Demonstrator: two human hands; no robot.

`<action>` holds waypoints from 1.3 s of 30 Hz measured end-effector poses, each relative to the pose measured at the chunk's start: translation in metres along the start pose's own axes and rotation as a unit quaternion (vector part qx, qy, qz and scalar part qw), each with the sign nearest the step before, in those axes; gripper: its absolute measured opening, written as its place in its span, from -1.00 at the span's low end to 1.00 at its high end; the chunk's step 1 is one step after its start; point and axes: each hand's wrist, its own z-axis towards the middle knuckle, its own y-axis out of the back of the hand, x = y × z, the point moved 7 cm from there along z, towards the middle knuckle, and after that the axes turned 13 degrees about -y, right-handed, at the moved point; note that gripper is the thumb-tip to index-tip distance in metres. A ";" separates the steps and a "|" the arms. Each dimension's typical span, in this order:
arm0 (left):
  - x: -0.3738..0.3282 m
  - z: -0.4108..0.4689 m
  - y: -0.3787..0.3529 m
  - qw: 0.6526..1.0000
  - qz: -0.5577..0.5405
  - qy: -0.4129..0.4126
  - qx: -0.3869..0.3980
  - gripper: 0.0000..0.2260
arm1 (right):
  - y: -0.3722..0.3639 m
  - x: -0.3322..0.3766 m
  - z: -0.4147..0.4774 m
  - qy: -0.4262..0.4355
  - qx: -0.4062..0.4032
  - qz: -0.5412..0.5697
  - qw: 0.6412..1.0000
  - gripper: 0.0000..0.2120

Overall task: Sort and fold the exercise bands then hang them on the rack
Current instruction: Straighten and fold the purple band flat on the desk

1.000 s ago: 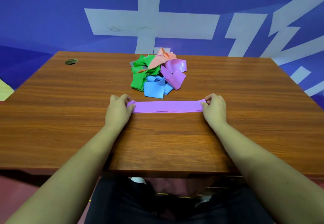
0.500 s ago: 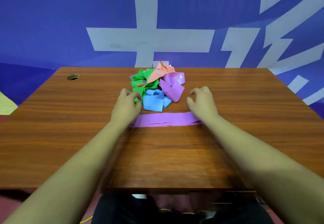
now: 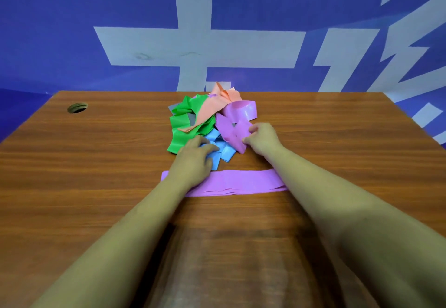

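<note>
A folded purple band point(image 3: 239, 183) lies flat across the wooden table point(image 3: 96, 163), under my forearms. Behind it sits a tangled pile of bands: green point(image 3: 183, 119), peach point(image 3: 214, 105), blue point(image 3: 224, 150) and a loose purple one point(image 3: 239, 114). My right hand point(image 3: 261, 138) pinches the near end of the loose purple band. My left hand point(image 3: 195, 158) rests with its fingers on the blue band at the pile's front edge; whether it grips the band is unclear. No rack is in view.
A round cable hole point(image 3: 77, 107) sits at the table's far left corner. A blue wall with large white characters point(image 3: 193, 49) rises directly behind the table's far edge.
Both hands have let go of the folded purple band and reached forward to the pile. The right hand took hold of the loose purple band; the left landed on the blue one.
</note>
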 end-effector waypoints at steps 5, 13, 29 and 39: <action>0.001 0.005 0.000 1.000 -0.011 0.009 -0.004 -0.66 | -0.014 0.013 -0.007 0.129 0.046 -0.183 0.974 -0.54; 0.000 0.009 0.008 0.996 -0.070 0.044 0.034 -0.59 | 0.035 0.037 -0.034 0.181 -0.066 -0.087 0.978 -0.92; -0.131 0.010 0.157 0.790 -0.596 -0.039 -0.141 -0.55 | 0.152 0.146 -0.200 0.251 0.182 0.192 0.931 -0.86; -0.135 -0.052 0.136 0.889 -0.456 0.025 0.015 -0.74 | 0.126 0.078 -0.201 0.103 0.326 0.199 0.918 -0.73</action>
